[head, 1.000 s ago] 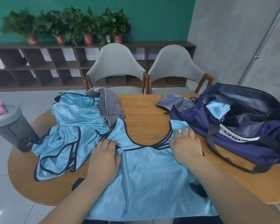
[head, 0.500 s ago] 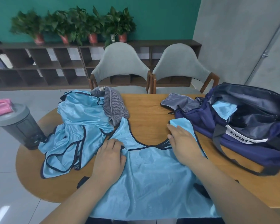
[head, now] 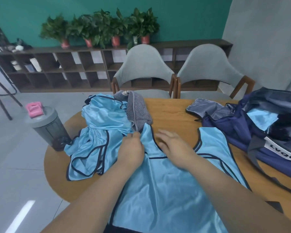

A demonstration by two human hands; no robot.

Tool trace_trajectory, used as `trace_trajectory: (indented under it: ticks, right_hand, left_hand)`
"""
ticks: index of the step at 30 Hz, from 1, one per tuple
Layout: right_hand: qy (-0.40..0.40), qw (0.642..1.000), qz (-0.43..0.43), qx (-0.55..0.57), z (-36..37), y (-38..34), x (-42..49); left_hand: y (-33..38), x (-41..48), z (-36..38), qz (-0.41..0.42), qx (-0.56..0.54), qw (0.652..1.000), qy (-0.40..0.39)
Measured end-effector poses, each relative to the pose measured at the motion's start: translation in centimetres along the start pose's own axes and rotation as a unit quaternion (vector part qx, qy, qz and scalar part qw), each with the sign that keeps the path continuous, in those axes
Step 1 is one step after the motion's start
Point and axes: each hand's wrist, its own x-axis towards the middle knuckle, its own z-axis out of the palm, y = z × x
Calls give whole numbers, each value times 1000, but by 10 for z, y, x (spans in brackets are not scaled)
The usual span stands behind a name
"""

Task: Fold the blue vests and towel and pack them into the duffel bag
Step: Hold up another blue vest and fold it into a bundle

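A light blue vest with dark trim lies spread flat on the wooden table in front of me. My left hand pinches the vest's left shoulder strap. My right hand, blurred, hovers with fingers spread over the neckline. A crumpled pile of blue vests lies to the left, with a grey striped towel on its far right side. The navy duffel bag sits unzipped at the right, a folded blue vest inside it.
A grey shaker bottle with a pink cap stands at the table's left edge. Two grey chairs are pushed in at the far side. A dark shelf with potted plants lines the green wall.
My right hand left the vest's right shoulder and swept left over the neckline. My left hand moved up to the left strap and pinched it. The camera turned left.
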Motion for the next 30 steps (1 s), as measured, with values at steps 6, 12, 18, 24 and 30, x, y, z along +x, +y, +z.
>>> trace_trajectory:
  ticks: [6,12,18,24,30]
  right_hand:
    - [6,997,-20,-79,32,-9,4]
    - [98,990,3,-103,35,-8,-4]
    - [95,988,16,-119,34,-11,-2]
    - [103,982,37,-155,35,-13,-2]
    - [36,988,-19,-151,35,-11,-1]
  left_hand:
    - [2,30,7,-70,-7,997,7]
    - [2,53,7,-152,-57,986,-43]
    - [9,53,14,-133,-16,990,-39]
    - [1,44,13,-96,44,987,118]
    - [-19,49,11,190,165,955,158]
